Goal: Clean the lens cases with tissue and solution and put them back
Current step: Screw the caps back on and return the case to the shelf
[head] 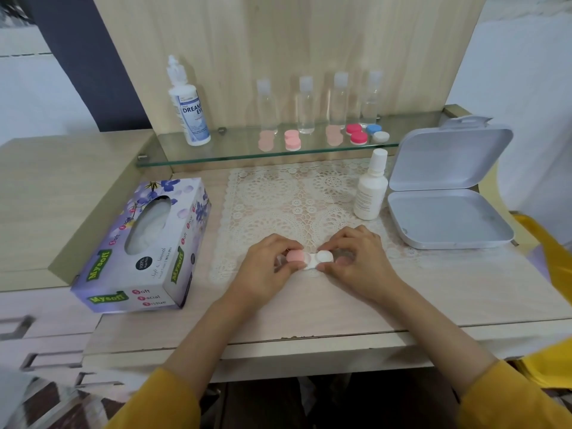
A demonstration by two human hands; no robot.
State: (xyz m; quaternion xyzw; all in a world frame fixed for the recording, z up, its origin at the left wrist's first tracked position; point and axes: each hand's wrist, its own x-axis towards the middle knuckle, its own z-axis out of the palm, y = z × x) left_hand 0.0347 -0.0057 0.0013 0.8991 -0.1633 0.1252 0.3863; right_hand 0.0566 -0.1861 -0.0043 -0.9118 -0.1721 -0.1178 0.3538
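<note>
We look down on a pale wooden desk (402,292) with a lace mat (294,196) at its middle. At the mat's near edge, both hands hold one lens case (310,264) just above it. Our left hand (266,267) curls its fingers round the pink cap (295,256). Our right hand (359,258) pinches the side with the white cap (325,256). A Mysoft tissue box (145,252) lies to the left. A small white bottle (370,187) and an open grey box (445,218) stand to the right. Behind, a glass shelf (235,150) carries a lens solution bottle (188,109), four clear bottles (305,106) and more lens cases (359,134).
</note>
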